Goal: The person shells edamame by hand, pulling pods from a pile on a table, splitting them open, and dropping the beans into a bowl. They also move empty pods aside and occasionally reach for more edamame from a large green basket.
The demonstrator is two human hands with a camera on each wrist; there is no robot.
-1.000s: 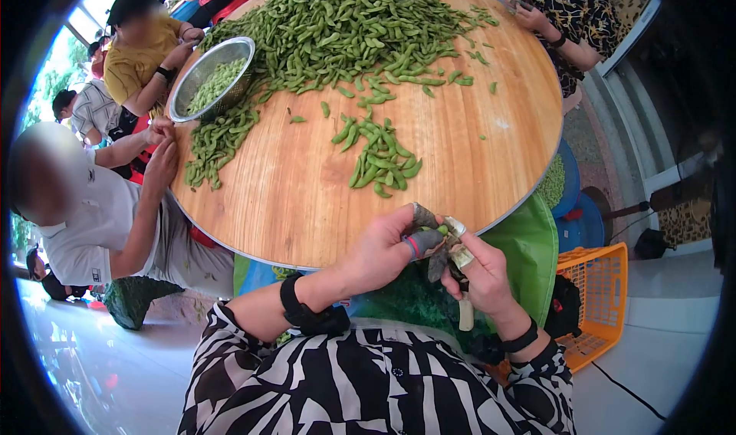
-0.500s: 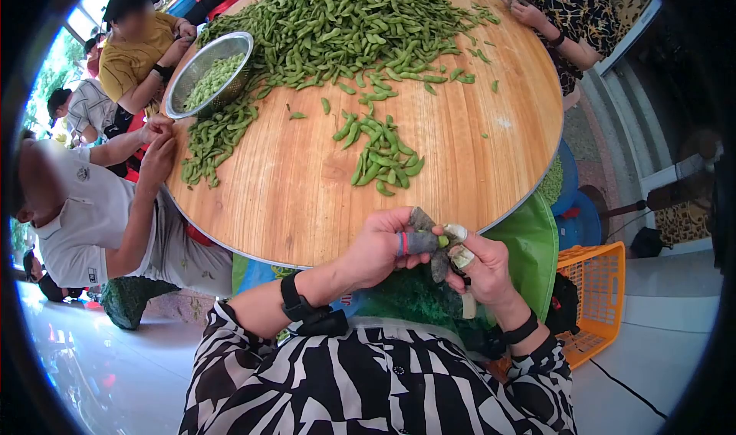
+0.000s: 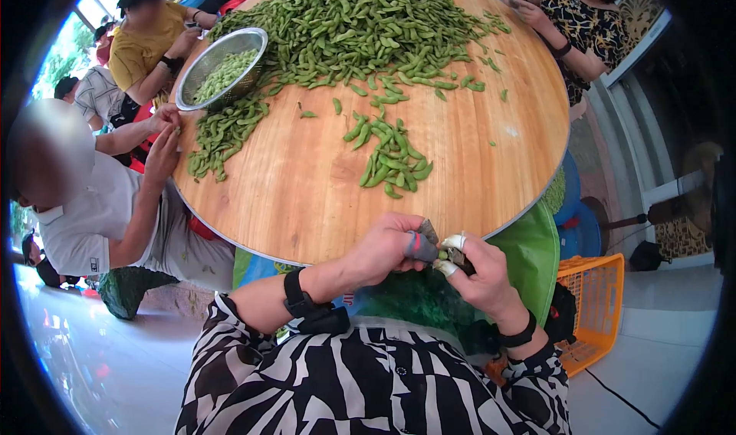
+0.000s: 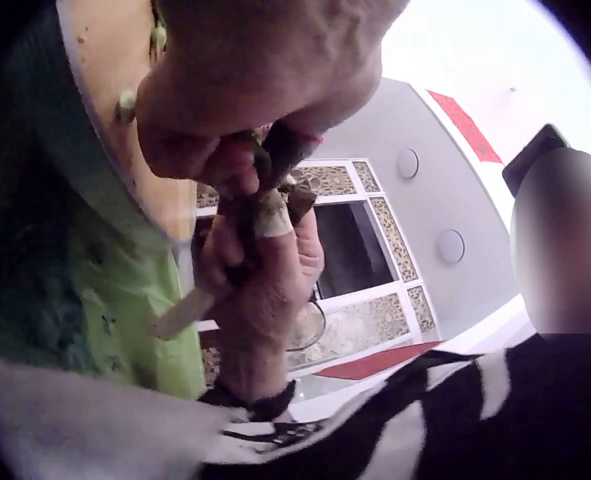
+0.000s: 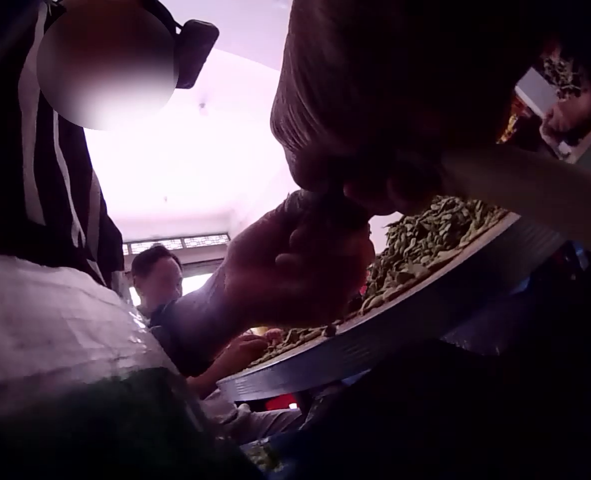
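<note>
Just off the near edge of the round table [image 3: 291, 205], the left hand [image 3: 387, 251] and right hand [image 3: 483, 278] meet fingertip to fingertip. They pinch a small green pod [image 3: 442, 256], mostly covered by the fingers. Dark grey wraps cover left fingertips; pale, stained wraps cover right ones. In the left wrist view the left hand [image 4: 266, 70] is above the right hand [image 4: 266, 290], with a bit of the green pod [image 4: 262, 158] between. The right wrist view is dark; there the right hand [image 5: 376, 100] covers the pod beside the left hand [image 5: 296, 265].
A small group of pods [image 3: 395, 159] lies before the hands, a large pod heap [image 3: 360, 29] behind. At the left, a metal colander [image 3: 222, 71] holds shelled beans. People sit or stand around the table. An orange crate [image 3: 594, 308] and blue tubs [image 3: 579, 232] are at the right.
The right hand has turned, its wrapped thumb and finger now curling toward the left fingertips. The left hand stays close by with fingers bent. The head view has shifted slightly.
</note>
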